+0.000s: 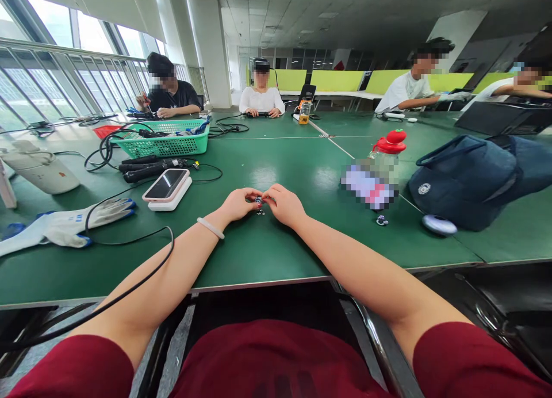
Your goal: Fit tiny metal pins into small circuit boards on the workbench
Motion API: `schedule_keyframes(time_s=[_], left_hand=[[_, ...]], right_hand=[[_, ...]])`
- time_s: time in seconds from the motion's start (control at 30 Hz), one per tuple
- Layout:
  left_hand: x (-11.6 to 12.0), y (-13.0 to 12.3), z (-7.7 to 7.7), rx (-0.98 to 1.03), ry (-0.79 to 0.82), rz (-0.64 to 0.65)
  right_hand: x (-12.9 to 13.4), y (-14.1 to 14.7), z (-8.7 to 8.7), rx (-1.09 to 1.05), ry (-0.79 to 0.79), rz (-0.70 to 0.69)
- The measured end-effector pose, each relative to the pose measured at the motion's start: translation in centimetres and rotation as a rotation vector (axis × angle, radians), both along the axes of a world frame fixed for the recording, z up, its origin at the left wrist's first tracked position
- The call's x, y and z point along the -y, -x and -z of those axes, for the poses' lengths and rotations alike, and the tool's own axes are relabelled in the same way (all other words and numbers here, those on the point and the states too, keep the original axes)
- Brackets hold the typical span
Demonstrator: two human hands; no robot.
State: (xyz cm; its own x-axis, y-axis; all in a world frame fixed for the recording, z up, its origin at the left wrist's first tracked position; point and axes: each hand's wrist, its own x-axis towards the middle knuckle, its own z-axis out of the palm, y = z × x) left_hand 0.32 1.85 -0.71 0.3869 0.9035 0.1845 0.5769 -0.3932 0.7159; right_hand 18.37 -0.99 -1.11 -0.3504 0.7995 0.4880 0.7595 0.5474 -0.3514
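Note:
My left hand (241, 203) and my right hand (285, 205) meet above the green table (276, 254), fingertips almost together. Between them is a small dark-and-white object (259, 200), too tiny to identify. My left thumb and fingers are closed round it. The right hand's fingers are pinched at its right side, partly covering it. Just below the fingertips, little white-and-dark bits (260, 212) lie on the tabletop. Farther right rests another small dark-and-white piece (382, 220), apart from both hands.
Left of my hands are a phone (167, 185) on a white box, work gloves (86, 222), a black cable (166, 254) crossing my left arm and a green basket (164, 148). At right stand a red-lidded bottle (388, 150) and a blue backpack (468, 179). Several people sit beyond.

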Motion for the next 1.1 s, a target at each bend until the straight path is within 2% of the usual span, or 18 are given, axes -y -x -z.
schedule_keyframes(time_s=[0.1, 0.23, 0.33, 0.67, 1.1], left_hand=[[-0.04, 0.27, -0.10, -0.064, -0.026, -0.073], [0.15, 0.49, -0.41, -0.118, -0.048, -0.134], [0.37, 0.46, -0.61, -0.145, -0.058, -0.152], [0.25, 0.51, -0.44, -0.182, -0.068, -0.131], [0.34, 0.54, -0.36, -0.175, -0.058, -0.110]], right_hand=[[-0.21, -0.35, -0.02, -0.012, 0.042, 0.002], [-0.38, -0.41, 0.31, 0.045, 0.100, -0.124], [-0.25, -0.10, 0.51, 0.107, 0.117, -0.163], [-0.47, -0.15, 0.47, 0.157, 0.139, -0.075], [0.05, 0.34, 0.34, 0.149, 0.129, -0.083]])
